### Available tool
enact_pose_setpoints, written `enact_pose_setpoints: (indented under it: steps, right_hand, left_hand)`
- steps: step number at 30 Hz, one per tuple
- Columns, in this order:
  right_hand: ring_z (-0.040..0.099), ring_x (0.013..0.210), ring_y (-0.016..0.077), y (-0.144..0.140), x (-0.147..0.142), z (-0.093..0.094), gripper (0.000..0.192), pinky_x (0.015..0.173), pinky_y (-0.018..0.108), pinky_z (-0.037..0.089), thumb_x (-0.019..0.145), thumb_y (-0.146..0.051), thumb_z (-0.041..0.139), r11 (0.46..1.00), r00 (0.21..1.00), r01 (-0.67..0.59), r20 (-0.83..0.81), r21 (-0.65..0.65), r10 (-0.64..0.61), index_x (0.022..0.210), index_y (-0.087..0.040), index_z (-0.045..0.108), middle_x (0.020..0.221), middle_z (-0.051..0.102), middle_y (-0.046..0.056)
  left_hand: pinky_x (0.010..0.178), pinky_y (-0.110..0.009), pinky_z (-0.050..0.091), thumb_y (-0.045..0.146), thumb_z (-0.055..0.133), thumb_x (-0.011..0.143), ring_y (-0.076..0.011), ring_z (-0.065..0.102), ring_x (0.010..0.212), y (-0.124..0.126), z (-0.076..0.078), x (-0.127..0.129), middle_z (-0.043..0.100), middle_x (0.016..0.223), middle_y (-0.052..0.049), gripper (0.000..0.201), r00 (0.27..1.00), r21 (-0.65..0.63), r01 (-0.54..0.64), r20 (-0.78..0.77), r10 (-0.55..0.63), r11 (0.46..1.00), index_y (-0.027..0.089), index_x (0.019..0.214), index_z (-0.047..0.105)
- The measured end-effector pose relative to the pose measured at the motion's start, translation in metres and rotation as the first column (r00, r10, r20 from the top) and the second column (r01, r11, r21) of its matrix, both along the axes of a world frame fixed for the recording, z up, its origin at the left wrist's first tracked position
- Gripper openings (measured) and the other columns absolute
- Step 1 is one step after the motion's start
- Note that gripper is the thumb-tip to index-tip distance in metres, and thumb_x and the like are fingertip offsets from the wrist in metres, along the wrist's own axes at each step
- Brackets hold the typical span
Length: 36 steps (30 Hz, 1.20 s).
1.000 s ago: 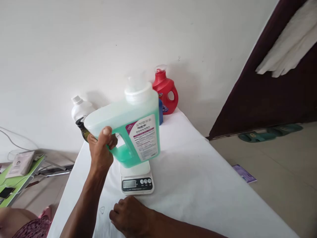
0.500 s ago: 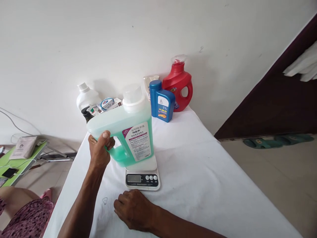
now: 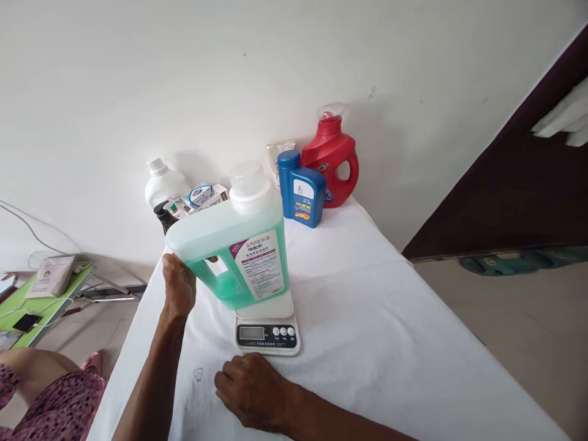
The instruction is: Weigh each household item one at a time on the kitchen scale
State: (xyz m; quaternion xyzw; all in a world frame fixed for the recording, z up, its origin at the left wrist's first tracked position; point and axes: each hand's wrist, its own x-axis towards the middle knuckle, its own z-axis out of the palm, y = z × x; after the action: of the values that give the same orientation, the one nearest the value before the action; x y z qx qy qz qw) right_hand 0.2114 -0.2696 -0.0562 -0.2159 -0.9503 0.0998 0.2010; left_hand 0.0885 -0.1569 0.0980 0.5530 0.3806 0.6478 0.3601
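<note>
Translucent plastic jug of green liquid (image 3: 229, 236) over the platform of a flat white digital scale (image 3: 267, 337), left hand (image 3: 180, 285) at its handle end.

Jug upright, base overhanging the scale's left side; can't tell whether its full weight is down. Left hand touches the handle from the scale's left; fingers mostly hidden behind it, so can't tell if they grip. Right hand (image 3: 250, 392) just in front of the scale, fingers curled into a loose fist, on the white cloth-covered table (image 3: 367, 343). Behind the scale, to the right: squarish blue plastic bottle (image 3: 303, 196), rounded red plastic jug (image 3: 328, 153). Behind it, to the left: white plastic bottle (image 3: 163, 184), black pump-top bottle (image 3: 165, 214).
</note>
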Motion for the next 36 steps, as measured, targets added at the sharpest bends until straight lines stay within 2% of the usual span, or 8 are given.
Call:
enact_pose_setpoints:
  steps: [3,5,8,10,14,28,32,36]
  right_hand:
    - [0.060,0.063,0.0160,-0.001,0.000,-0.001,0.017,0.050,0.032,0.023,0.104,-0.025,0.054,1.000,1.000,0.004,-0.001,0.001,-0.004,0.090,-0.019,0.060,0.079,0.070,0.003]
    - [0.059,0.062,0.0163,-0.001,0.000,-0.003,0.015,0.049,0.032,0.020,0.102,-0.022,0.054,1.000,1.000,0.007,0.010,0.004,-0.007,0.089,-0.019,0.059,0.078,0.069,0.003]
    - [0.058,0.061,0.0158,-0.002,0.000,-0.007,0.010,0.049,0.031,0.018,0.096,-0.017,0.057,1.000,1.000,0.010,0.025,0.004,-0.010,0.087,-0.019,0.057,0.076,0.067,0.003]
    - [0.058,0.061,0.0159,-0.002,0.000,-0.009,0.008,0.049,0.032,0.018,0.094,-0.016,0.058,1.000,1.000,0.004,0.025,0.003,-0.004,0.087,-0.019,0.057,0.076,0.067,0.003]
    - [0.058,0.063,0.0160,-0.002,0.002,-0.009,0.008,0.050,0.034,0.019,0.094,-0.018,0.060,1.000,1.000,0.001,0.023,-0.016,-0.001,0.088,-0.020,0.056,0.079,0.067,0.002]
    - [0.056,0.065,0.0157,-0.002,0.003,-0.004,0.008,0.052,0.033,0.023,0.096,-0.016,0.059,0.999,0.997,0.003,0.078,-0.048,0.001,0.089,-0.020,0.059,0.079,0.065,0.001]
    - [0.058,0.065,0.0156,-0.003,0.003,-0.006,0.009,0.051,0.034,0.023,0.095,-0.016,0.061,0.999,0.999,0.009,0.032,-0.039,-0.008,0.088,-0.020,0.057,0.079,0.065,0.001]
    - [0.058,0.064,0.0157,-0.005,0.003,-0.012,0.012,0.051,0.034,0.023,0.094,-0.016,0.061,1.000,1.000,0.013,-0.007,-0.023,-0.013,0.086,-0.021,0.055,0.078,0.064,0.000]
  left_hand:
    - [0.069,-0.039,0.057,0.099,0.039,0.079,-0.0280,0.069,0.079,0.005,-0.015,-0.016,0.067,0.071,-0.009,0.085,0.993,-0.041,-0.118,-0.012,0.117,0.992,0.021,0.083,0.070]
    - [0.067,-0.036,0.055,0.097,0.033,0.085,-0.0259,0.068,0.076,0.006,-0.035,-0.028,0.068,0.071,-0.009,0.084,0.978,-0.107,-0.208,-0.041,0.205,0.972,0.020,0.081,0.069]
    - [0.052,-0.028,0.040,0.085,0.044,0.092,-0.0157,0.049,0.052,0.002,-0.075,-0.044,0.052,0.053,-0.002,0.073,0.940,-0.249,-0.332,-0.169,0.296,0.910,0.021,0.060,0.055]
    - [0.047,-0.028,0.029,0.080,0.051,0.093,-0.0117,0.034,0.046,-0.002,-0.100,-0.049,0.038,0.046,0.002,0.071,0.926,-0.333,-0.362,-0.237,0.294,0.871,0.022,0.052,0.041]
    - [0.047,-0.028,0.021,0.075,0.055,0.092,-0.0106,0.027,0.048,-0.004,-0.127,-0.050,0.032,0.048,0.004,0.068,0.921,-0.365,-0.358,-0.287,0.262,0.860,0.024,0.053,0.033]
    - [0.052,-0.028,0.018,0.060,0.059,0.091,-0.0114,0.024,0.056,-0.002,-0.134,-0.054,0.028,0.053,0.005,0.054,0.896,-0.331,-0.325,-0.406,0.178,0.886,0.023,0.060,0.035]
    - [0.054,-0.028,0.017,0.060,0.062,0.090,-0.0110,0.023,0.057,-0.003,-0.132,-0.052,0.026,0.055,0.005,0.055,0.887,-0.344,-0.330,-0.432,0.164,0.879,0.023,0.060,0.035]
    - [0.053,-0.028,0.022,0.067,0.060,0.091,-0.0121,0.028,0.056,-0.004,-0.126,-0.048,0.032,0.054,0.004,0.058,0.883,-0.343,-0.348,-0.433,0.182,0.873,0.023,0.060,0.038]
